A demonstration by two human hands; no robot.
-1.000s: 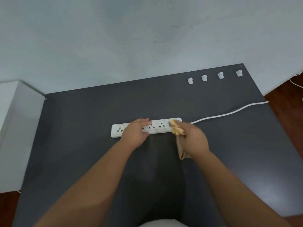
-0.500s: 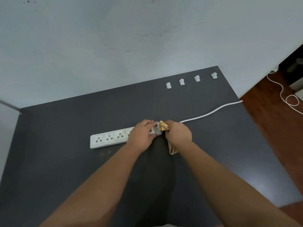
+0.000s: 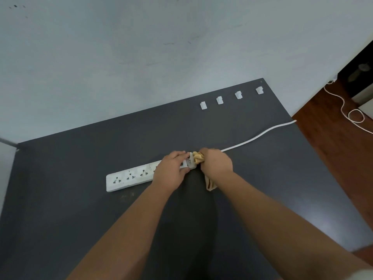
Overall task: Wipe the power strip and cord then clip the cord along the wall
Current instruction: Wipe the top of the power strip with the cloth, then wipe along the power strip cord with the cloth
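A white power strip [image 3: 131, 177] lies across the dark table [image 3: 80, 209]. My left hand [image 3: 172, 168] grips its right end, covering the last sockets. My right hand [image 3: 217, 163] is closed on a yellow cloth [image 3: 198, 157] bunched at the strip's right end, where the cord leaves it; a tail of cloth [image 3: 210, 183] hangs below the hand. The white cord [image 3: 260, 136] runs from there up and right, off the table's right edge. Several white cord clips [image 3: 219, 100] sit in a row on the table near the wall.
A pale wall [image 3: 141, 57] rises behind the table. To the right is a wooden floor [image 3: 333, 138] with more white cord [image 3: 355, 115] looped on it, running to a dark opening. A white cabinet edge [image 3: 6, 150] shows at far left.
My left hand slid along the strip from its middle to its right end. My right hand carried the cloth off the strip's top to the cord end. The view shifted right.
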